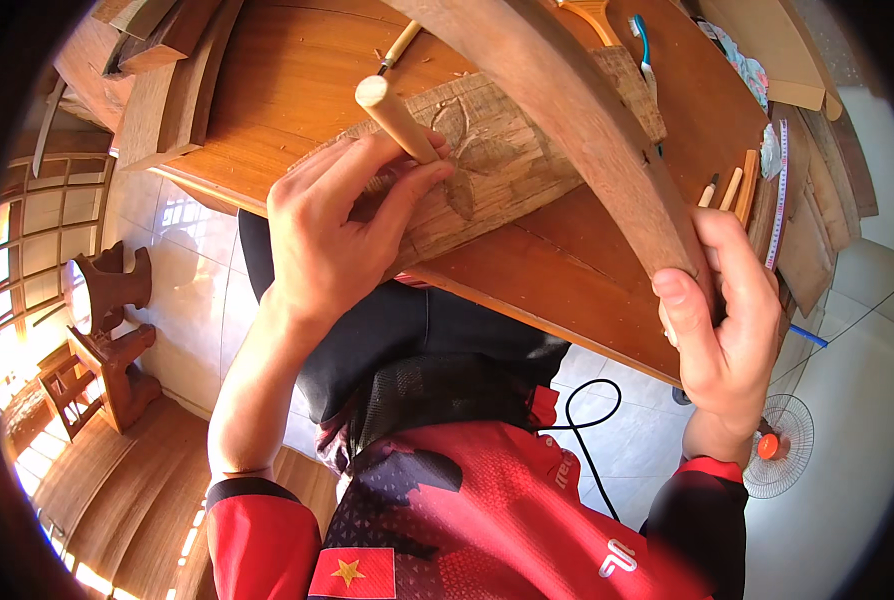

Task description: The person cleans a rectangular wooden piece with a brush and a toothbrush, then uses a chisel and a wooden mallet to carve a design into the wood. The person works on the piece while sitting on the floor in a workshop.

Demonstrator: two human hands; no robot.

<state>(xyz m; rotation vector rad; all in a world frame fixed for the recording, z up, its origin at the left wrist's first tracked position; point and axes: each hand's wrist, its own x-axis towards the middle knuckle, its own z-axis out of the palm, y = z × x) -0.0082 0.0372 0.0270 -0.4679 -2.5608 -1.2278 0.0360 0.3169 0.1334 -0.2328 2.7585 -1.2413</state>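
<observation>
My left hand (327, 225) is closed round the pale wooden handle (395, 115) of a carving chisel, held tilted over a flat wooden board (537, 185). Leaf-like outlines are cut into the board's face beside my fingers; the chisel's blade is hidden behind them. In my right hand (722, 325), a long curved wooden bar (592, 135) is gripped by its lower end. The bar slants up and left above the board, covering part of it, and stands apart from the chisel handle.
On the brown table (287, 70) lie another wooden-handled tool (402, 45), a toothbrush (640, 42), a wooden-handled brush (595, 18) and, at right, several slim tools (732, 190) near a measuring tape (779, 195). Timber pieces (182, 95) sit far left; a fan (775, 445) stands on the floor.
</observation>
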